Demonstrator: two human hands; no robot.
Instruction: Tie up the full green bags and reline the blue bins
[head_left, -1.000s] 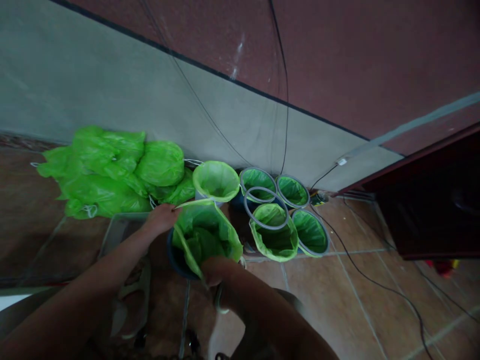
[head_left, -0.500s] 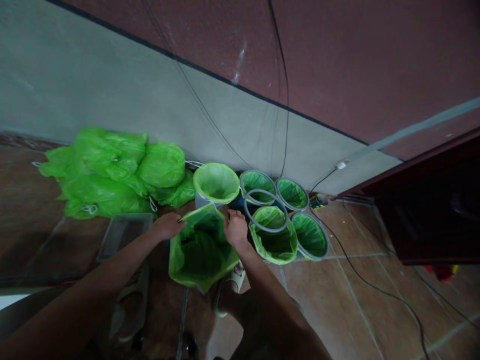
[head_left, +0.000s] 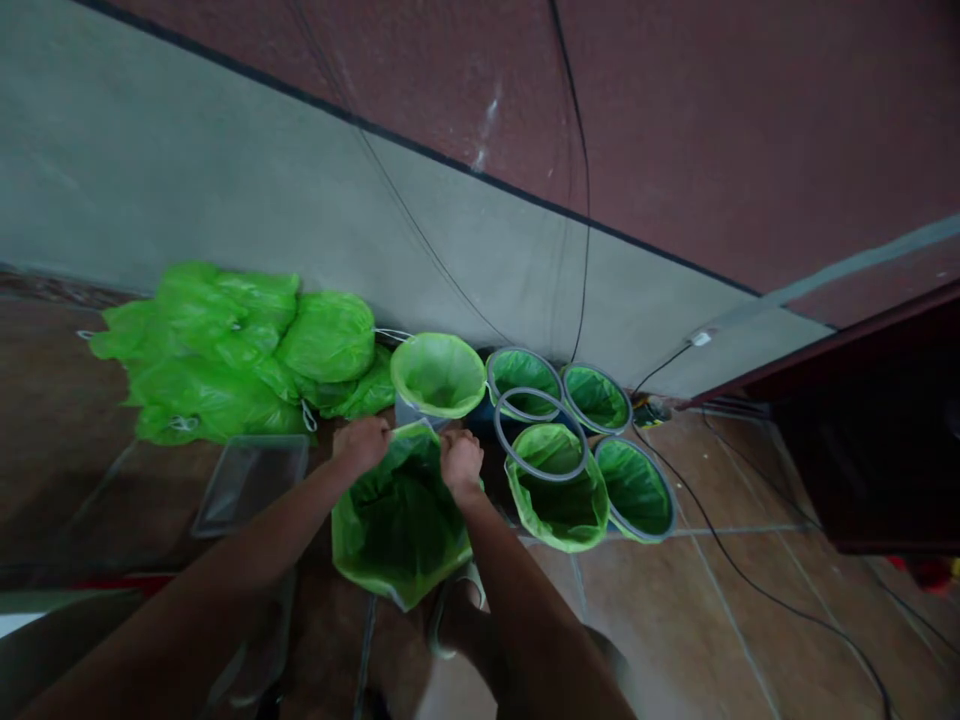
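A green plastic bag (head_left: 405, 585) lines a bin between my arms, its mouth spread wide and its inside dark. My left hand (head_left: 362, 445) is closed on the bag's far left edge. On the far right edge my right hand (head_left: 461, 462) grips the same bag, fingers curled over the rim. Right behind stands a pale bin with a green liner (head_left: 439, 375). To the right of my right hand, a loose grey ring (head_left: 498, 440) lies tilted over another lined bin (head_left: 559, 520).
Full green bags (head_left: 202, 350) with white ties are heaped against the wall at left. A clear plastic box (head_left: 217, 495) lies before them. More lined bins (head_left: 636, 490) stand at right. A black cable (head_left: 750, 560) crosses the tiles beside a dark cabinet (head_left: 855, 450).
My hands have moved closer together along the bag's far edge, the left one shifting right. The whole view has shifted slightly; the other bins stay in place.
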